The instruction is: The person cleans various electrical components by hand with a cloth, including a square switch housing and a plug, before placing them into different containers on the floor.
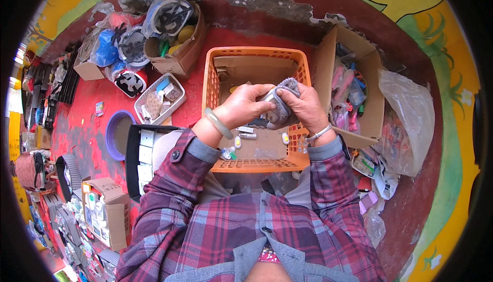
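Both my hands meet above an orange plastic basket [257, 167]. My right hand [308, 108] is closed round a bunched grey cloth [280, 113] with a fluffy edge. My left hand [245, 106], a pale bangle at its wrist, pinches a small pale item [268, 97] against the cloth; fingers and cloth cover much of it, so its kind does not show. Below the hands, cardboard lines the basket. On it lie a white and yellow oval item [238, 142], a similar one [285, 138] at the right, and a small silvery cylinder [247, 135].
A carton [370, 123] of colourful items stands right of the basket, beside a clear plastic bag [411, 112]. To the left are a white basket [160, 120], a purple basin [109, 135] and a black tray [132, 169]. Another carton [177, 66] holds wrapped goods, far left.
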The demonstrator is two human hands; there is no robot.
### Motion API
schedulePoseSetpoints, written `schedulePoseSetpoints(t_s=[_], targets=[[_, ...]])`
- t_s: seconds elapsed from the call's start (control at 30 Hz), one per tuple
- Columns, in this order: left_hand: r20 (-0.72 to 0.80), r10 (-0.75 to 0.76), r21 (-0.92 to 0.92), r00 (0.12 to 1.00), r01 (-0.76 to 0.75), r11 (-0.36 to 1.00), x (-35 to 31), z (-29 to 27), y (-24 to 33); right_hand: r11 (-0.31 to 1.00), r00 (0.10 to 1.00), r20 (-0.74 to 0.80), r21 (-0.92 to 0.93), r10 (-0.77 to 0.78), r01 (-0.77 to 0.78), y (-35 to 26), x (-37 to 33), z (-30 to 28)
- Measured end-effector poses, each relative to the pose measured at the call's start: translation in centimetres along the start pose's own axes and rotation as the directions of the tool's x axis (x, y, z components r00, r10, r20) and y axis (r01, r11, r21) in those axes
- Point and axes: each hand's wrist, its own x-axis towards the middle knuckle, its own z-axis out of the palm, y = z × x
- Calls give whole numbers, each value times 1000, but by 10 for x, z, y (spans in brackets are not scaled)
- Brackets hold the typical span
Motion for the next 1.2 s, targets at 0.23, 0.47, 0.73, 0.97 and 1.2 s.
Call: schedulePoseSetpoints(t_s=[0.23, 0.47, 0.73, 0.97, 1.2], targets=[[-22, 61, 299, 998, -51, 953, 3, 2, -18, 818, 987, 0, -561, -158, 131, 10, 8, 3], [-39, 75, 68, 996, -72, 995, 3, 4, -9, 915, 961, -138, -363, -241, 177, 7, 9, -6], [-105, -117, -597, 988, 31, 802, 6, -10, -5, 900, 924, -381, 410, 20, 150, -11, 3, -56], [-33, -127, -785, 991, 53, 617, 10, -2, -18, 793, 1000, 20, 610, 6, -17, -28, -4, -19], [87, -68, -802, 994, 110, 588, 6, 4, -11, 988, 999, 6, 149, -40, 38, -6, 0, 12]])
